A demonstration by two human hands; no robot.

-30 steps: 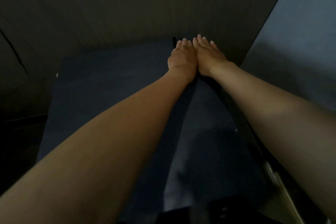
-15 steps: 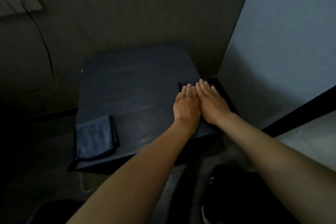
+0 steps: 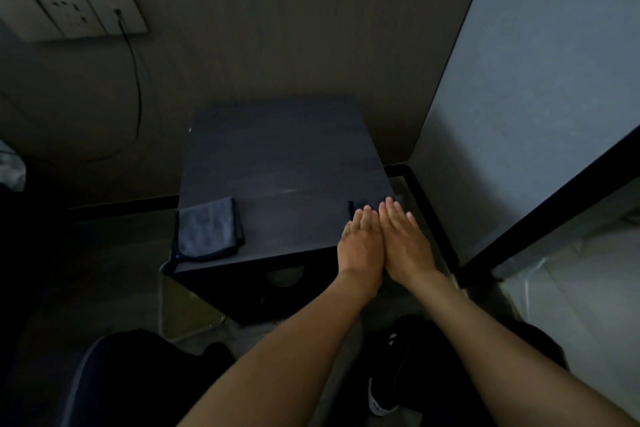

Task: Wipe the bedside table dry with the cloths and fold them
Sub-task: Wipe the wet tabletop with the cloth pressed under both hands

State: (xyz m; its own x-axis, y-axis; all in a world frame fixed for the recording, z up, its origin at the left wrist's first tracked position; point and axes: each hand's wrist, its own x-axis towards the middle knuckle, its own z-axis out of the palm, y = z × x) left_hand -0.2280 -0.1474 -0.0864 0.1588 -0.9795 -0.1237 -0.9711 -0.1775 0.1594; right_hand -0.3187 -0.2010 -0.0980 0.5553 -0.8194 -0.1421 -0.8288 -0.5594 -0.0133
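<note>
Both hands lie flat, fingers straight and together, side by side at the bedside table's (image 3: pixel 284 163) near right corner: left hand (image 3: pixel 360 246) and right hand (image 3: pixel 407 243) press a dark cloth (image 3: pixel 351 208), mostly hidden, its orientation unclear. A folded grey cloth (image 3: pixel 207 227) lies at the near left corner, long axis front to back.

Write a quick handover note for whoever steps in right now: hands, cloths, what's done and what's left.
Left hand and right hand: flat, side by side, pressing a dark cloth at the front right corner of the dark rectangular bedside table; only that cloth's edge shows.
Folded grey-blue microfibre cloth: lies at the front left corner, slightly overhanging.
Done: one cloth folded.
Left: finish the cloth under the hands; whether the top is dry cannot be told.
</note>
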